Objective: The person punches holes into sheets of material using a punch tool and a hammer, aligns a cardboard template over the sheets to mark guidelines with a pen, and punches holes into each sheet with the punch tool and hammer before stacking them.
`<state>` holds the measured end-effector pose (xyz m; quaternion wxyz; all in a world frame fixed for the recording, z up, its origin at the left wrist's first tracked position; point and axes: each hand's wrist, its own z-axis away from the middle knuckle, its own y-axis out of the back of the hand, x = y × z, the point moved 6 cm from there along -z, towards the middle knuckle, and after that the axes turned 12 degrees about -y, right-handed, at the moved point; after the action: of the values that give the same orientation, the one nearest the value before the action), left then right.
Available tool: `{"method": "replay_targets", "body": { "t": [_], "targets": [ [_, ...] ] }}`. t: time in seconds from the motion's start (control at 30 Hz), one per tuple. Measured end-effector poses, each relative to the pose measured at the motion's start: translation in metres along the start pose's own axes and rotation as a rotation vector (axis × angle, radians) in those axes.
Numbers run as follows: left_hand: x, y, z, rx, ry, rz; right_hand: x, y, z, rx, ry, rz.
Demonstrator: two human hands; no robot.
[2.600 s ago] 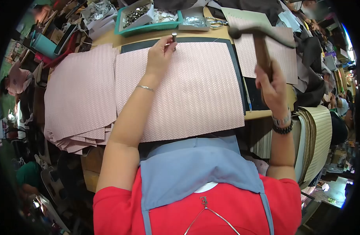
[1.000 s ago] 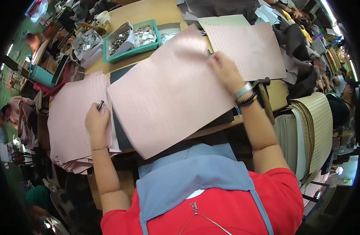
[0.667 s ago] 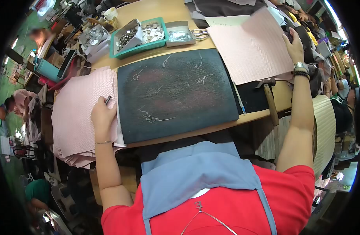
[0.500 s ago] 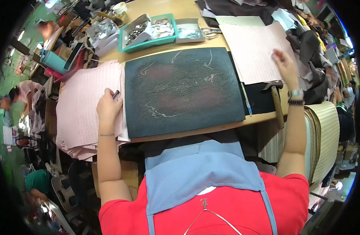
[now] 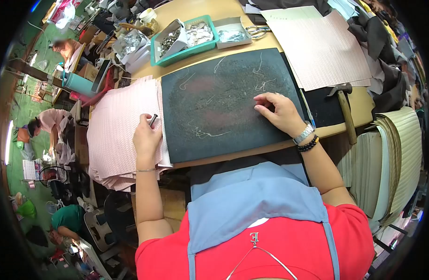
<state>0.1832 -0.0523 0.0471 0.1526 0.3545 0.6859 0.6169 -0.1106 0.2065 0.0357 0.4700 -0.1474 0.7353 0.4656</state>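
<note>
My left hand (image 5: pixel 147 138) is closed around a short dark metal rod (image 5: pixel 153 120), perhaps a punch, whose end sticks out above the fingers. It rests over the right edge of a pile of pale pink textured sheets (image 5: pixel 116 123). My right hand (image 5: pixel 283 114) is above the right part of a worn black mat (image 5: pixel 191 149). Its fingers are loosely bent, the thumb is apart from them, and nothing shows between them. Loose pale threads (image 5: pixel 209 134) lie scattered on the mat.
At the back stand a green tray (image 5: pixel 209 45) of small metal parts and a white box (image 5: pixel 230 35), with scissors (image 5: pixel 257 31) beside it. To the right are a pink sheet (image 5: pixel 326 53), a hammer (image 5: pixel 345 109) and a pen (image 5: pixel 309 112). Quilted sheets (image 5: pixel 401 154) stand near my right elbow.
My right hand has moved left and nearer, from over the pink sheet at the right to over the mat. My left hand still holds the rod by the pile. The whole view has shifted slightly.
</note>
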Motion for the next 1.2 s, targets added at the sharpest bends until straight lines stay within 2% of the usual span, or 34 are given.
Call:
{"method": "replay_targets", "body": {
  "t": [0.03,0.17,0.27,0.4,0.47,0.53,0.63,0.7,0.77,0.83,0.87,0.9,0.93,0.97,1.03,1.07,1.17,1.2],
  "targets": [
    [-0.003,-0.001,0.000,-0.007,0.008,0.007,-0.002,-0.002,-0.001,0.045,0.052,0.088],
    [-0.002,-0.003,-0.001,0.021,0.003,-0.011,0.004,-0.001,-0.001,0.040,-0.084,0.004],
    [-0.010,-0.009,-0.004,0.029,0.040,0.024,0.007,-0.002,-0.001,0.060,-0.057,0.001],
    [-0.045,-0.023,-0.015,0.093,0.197,0.736,0.007,-0.003,-0.002,0.069,-0.039,0.003],
    [-0.050,-0.018,-0.008,0.098,0.288,0.945,0.008,-0.003,-0.002,0.057,-0.052,0.018],
    [-0.020,0.004,-0.004,0.095,0.321,1.076,0.006,-0.006,0.000,-0.001,-0.134,-0.196],
    [0.052,0.010,-0.003,0.103,0.195,1.304,-0.010,-0.020,0.006,-0.135,-0.219,-0.379],
    [0.116,-0.008,0.002,0.046,0.143,1.522,-0.025,-0.034,0.011,-0.293,-0.200,-0.471],
    [0.172,-0.026,0.010,-0.157,0.096,1.559,-0.024,-0.039,0.015,-0.398,-0.463,-0.688],
    [0.205,-0.047,0.017,-0.330,0.087,1.650,-0.006,-0.037,0.011,-0.348,-0.595,-0.631],
    [0.205,-0.055,0.016,-0.410,0.118,1.704,0.017,-0.039,0.006,-0.346,-0.437,-0.481],
    [0.203,-0.063,0.015,-0.493,0.152,1.755,0.014,-0.029,0.010,-0.298,-0.542,-0.591],
    [0.200,-0.072,0.015,-0.575,0.189,1.805,0.023,-0.023,0.012,-0.212,-0.481,-0.515],
    [0.193,-0.076,0.010,-0.513,0.176,1.846,0.032,-0.016,0.014,-0.130,-0.420,-0.441],
    [0.180,-0.074,0.003,-0.389,0.153,1.921,0.030,0.008,0.020,-0.045,-0.450,-0.363],
    [0.168,-0.073,0.001,-0.307,0.214,1.883,0.038,0.016,0.021,-0.008,-0.452,-0.369],
    [0.139,-0.066,-0.019,-0.049,0.167,1.796,0.061,0.035,0.027,0.041,-0.494,-0.389],
    [0.130,-0.065,-0.028,0.017,0.142,1.783,0.063,0.045,0.028,0.038,-0.484,-0.280]
  ]
}}
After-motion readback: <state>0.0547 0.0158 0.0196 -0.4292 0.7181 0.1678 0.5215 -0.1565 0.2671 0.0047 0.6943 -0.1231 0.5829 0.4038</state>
